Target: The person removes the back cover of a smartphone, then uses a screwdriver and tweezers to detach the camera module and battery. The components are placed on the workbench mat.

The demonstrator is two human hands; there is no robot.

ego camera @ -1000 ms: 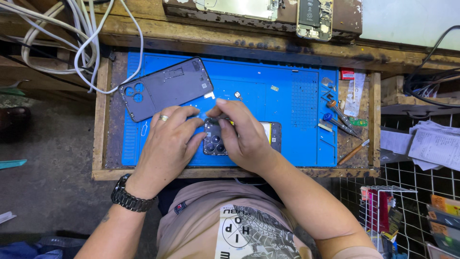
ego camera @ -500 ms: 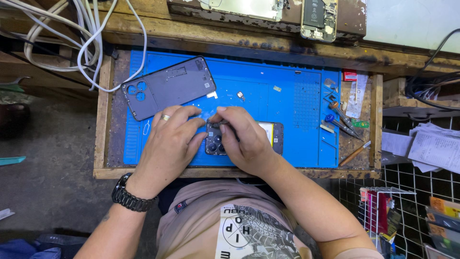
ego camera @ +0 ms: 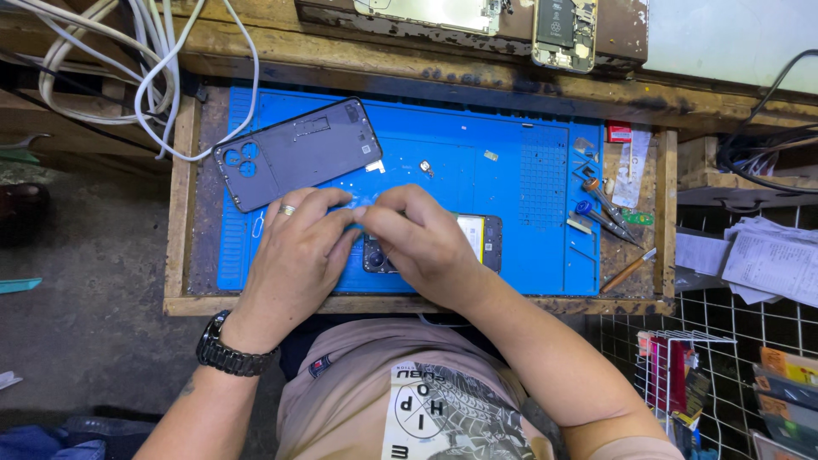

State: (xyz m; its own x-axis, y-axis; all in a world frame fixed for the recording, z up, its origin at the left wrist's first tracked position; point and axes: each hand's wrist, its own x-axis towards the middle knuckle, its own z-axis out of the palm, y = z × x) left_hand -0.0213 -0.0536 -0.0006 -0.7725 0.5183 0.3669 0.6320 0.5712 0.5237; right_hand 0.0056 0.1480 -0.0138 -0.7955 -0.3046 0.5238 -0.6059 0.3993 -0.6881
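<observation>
Our left hand (ego camera: 294, 255) and right hand (ego camera: 417, 243) meet fingertip to fingertip in a narrow grip over the opened phone (ego camera: 464, 243), pinching something too small to tell. The phone lies on the blue mat (ego camera: 511, 170) on the counter, and against a moment ago the hands have hardly shifted, so the fiddly work continues. The grey back cover (ego camera: 298, 153) lies at ten o'clock, the screwdrivers (ego camera: 605, 213) at three.

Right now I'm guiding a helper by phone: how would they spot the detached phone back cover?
Find the blue work mat on the wooden bench. At its upper left corner, above the left hand, lies the dark grey back cover, tilted. Unlike the opened phone under the hands, it is an empty shell with round camera holes.
</observation>
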